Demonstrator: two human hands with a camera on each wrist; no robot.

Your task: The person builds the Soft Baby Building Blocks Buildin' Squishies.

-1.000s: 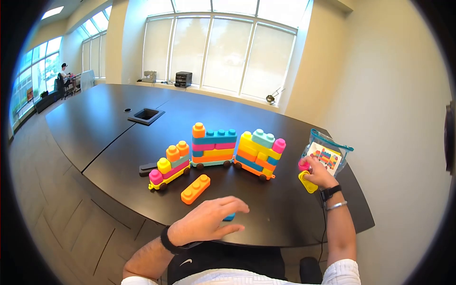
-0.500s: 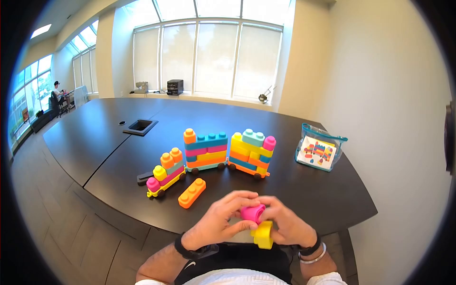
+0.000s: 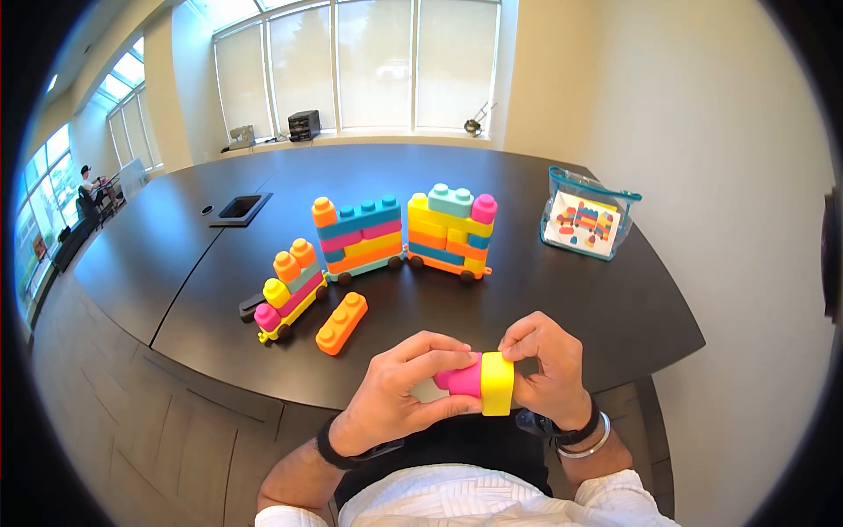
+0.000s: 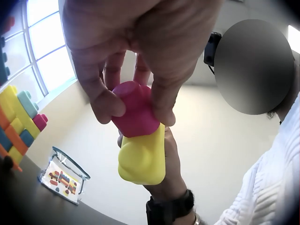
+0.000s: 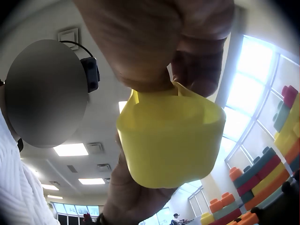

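Observation:
My left hand (image 3: 391, 382) grips a pink toy building block (image 3: 463, 379) between thumb and fingers, near the table's front edge. Against its right side sits a yellow building block (image 3: 498, 386), held by my right hand (image 3: 551, 364) at its upper edge. The left wrist view has the pink block (image 4: 133, 110) meeting the yellow block (image 4: 143, 161) end to end. From the right wrist, the yellow block (image 5: 171, 145) shows its hollow side, with part of the right hand reaching into it. Left of the hands, an orange three-stud block (image 3: 342, 323) lies on the table.
Beyond the hands stands a block train: a low front car (image 3: 294, 294), a middle car (image 3: 360, 239) and a rear car (image 3: 450, 235). A clear zip bag (image 3: 588, 215) with a picture card stands at the right. Further back is a square table opening (image 3: 241, 207).
My right hand has brought the yellow and pink blocks from beside the bag to the left hand. The left hand has taken hold of the pink block, and the two blocks are now lined up together.

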